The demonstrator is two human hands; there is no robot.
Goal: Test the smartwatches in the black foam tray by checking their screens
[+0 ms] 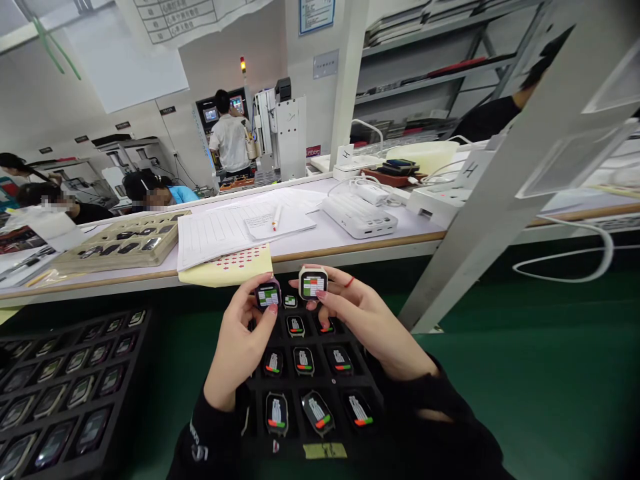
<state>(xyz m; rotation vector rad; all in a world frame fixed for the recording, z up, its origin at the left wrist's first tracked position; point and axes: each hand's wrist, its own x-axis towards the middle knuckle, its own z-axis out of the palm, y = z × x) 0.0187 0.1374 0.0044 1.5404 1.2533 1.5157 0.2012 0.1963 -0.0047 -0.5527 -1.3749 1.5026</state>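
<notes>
My left hand point(239, 347) pinches a small dark-framed watch body point(268, 295) with a lit screen. My right hand point(365, 320) pinches a white-framed watch body point(313, 284), also lit. Both are held above the far end of a black tray point(307, 403) whose pockets hold several more watch bodies with lit screens. Black sleeves cover both wrists, and a red band sits on a right-hand finger.
A second black tray point(60, 387) of dark watch bodies lies at the left on the green mat. On the raised shelf are a beige tray point(117, 243), papers point(230, 230), a yellow sheet point(227, 267), white chargers point(357, 213). A slanted white post point(495, 193) stands at the right. People work behind.
</notes>
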